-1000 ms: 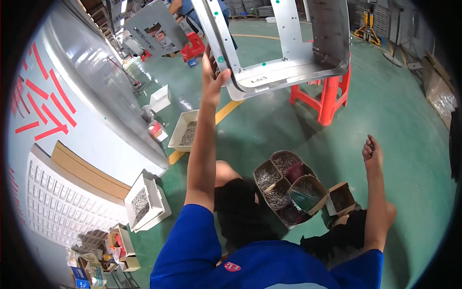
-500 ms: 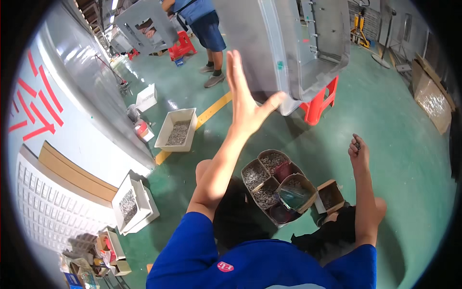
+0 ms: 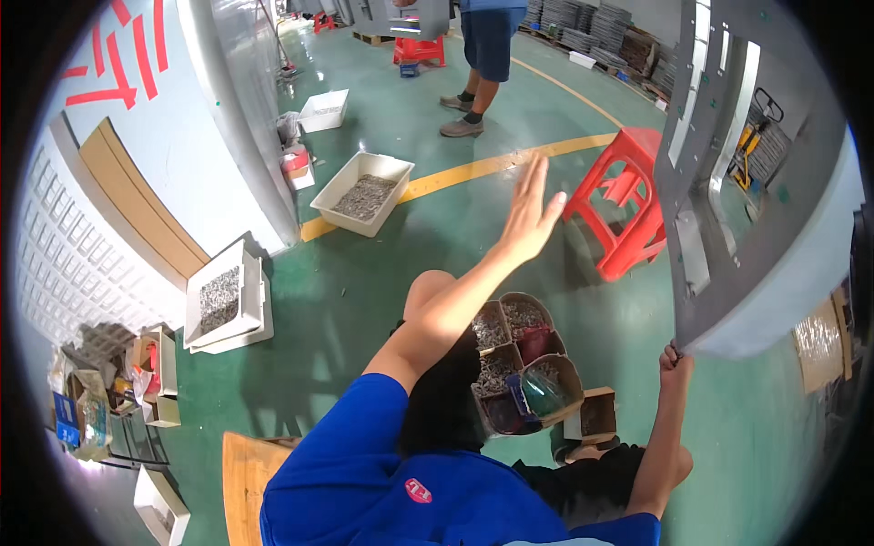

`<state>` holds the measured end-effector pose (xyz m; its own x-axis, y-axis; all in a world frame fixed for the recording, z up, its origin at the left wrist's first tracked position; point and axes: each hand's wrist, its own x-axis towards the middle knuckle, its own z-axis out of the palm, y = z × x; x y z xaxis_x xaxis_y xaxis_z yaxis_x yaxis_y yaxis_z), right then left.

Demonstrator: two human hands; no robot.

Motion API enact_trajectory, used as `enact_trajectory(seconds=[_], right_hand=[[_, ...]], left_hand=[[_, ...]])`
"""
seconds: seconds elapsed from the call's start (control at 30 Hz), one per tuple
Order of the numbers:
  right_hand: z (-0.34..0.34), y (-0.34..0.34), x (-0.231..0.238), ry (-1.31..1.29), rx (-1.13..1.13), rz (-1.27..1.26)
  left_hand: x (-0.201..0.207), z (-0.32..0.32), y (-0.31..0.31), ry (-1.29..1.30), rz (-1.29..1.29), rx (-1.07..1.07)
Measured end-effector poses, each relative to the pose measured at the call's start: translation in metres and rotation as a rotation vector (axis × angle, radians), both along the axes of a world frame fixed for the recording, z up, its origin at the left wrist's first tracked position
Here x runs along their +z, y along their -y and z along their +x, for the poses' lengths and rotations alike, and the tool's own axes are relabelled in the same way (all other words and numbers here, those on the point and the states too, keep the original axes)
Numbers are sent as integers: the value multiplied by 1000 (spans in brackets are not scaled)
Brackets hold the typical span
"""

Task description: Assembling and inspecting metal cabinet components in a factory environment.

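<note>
Housing of grey sheet metal tilts at right, beyond the red stool. The left hand is open, apart from it; the right hand is curled closed at its near corner, contact unclear. Both hands would probably steady it better.

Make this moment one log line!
left grip: open, empty; right grip: curled at grey metal frame's lower corner; red stool: left of frame

Left hand hovers outstretched, right hand by the metal frame.
</note>
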<state>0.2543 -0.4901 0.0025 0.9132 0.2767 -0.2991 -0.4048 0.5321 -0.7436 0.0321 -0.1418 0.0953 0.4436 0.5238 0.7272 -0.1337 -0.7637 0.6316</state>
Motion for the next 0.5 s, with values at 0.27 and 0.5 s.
enact_trajectory(seconds=[0.27, 0.5], right_hand=[[-1, -6, 15, 123, 180, -1], [1, -14, 28, 171, 187, 21]], left_hand=[[5, 7, 36, -105, 228, -69], [-5, 15, 68, -64, 524, -171]])
